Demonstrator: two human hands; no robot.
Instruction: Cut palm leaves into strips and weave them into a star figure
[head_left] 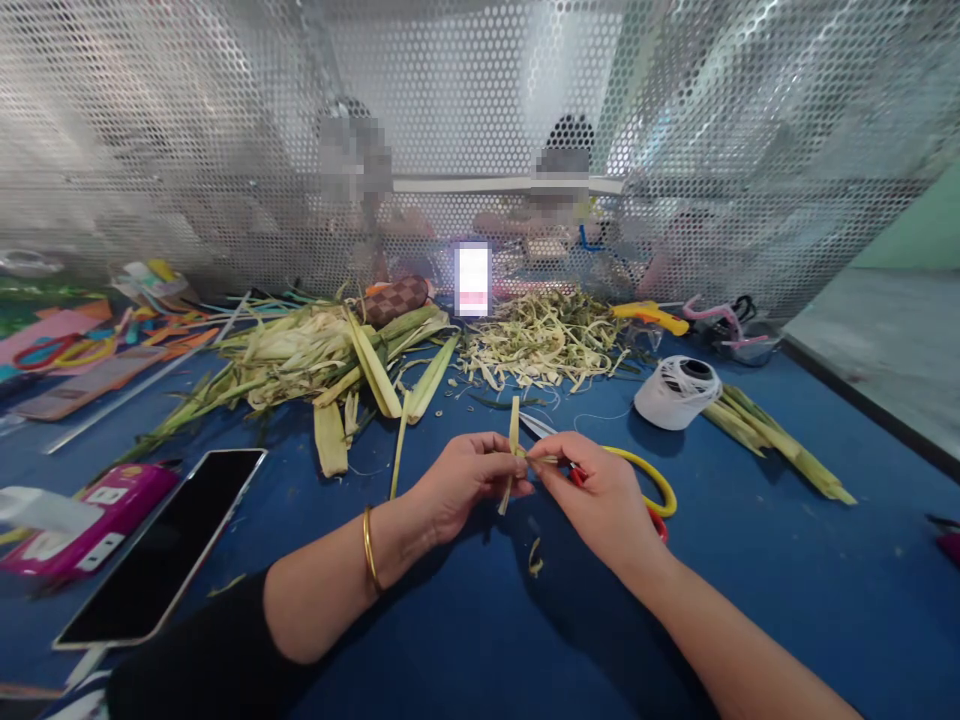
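Note:
Pale green-yellow husk strips [514, 425] are crossed between my hands above the blue table. My left hand [480, 478] is closed in a pinch around the upright strip, whose ends stick out above and below the fingers. With thumb and forefinger together, my right hand [592, 490] grips a strip that runs sideways from the crossing. Under and behind the right hand lie scissors [637, 470] with yellow and red handles, partly covered by it. A small curled scrap [535, 557] rests on the table below the hands.
Behind are a heap of long husks [292, 360] and a pile of shredded scraps [551, 340]. A white thread spool [675, 392] and a husk bundle [780, 445] sit at right. A phone [169, 545] and a magenta tissue pack [105, 525] lie at left. A perforated metal screen [480, 120] stands behind.

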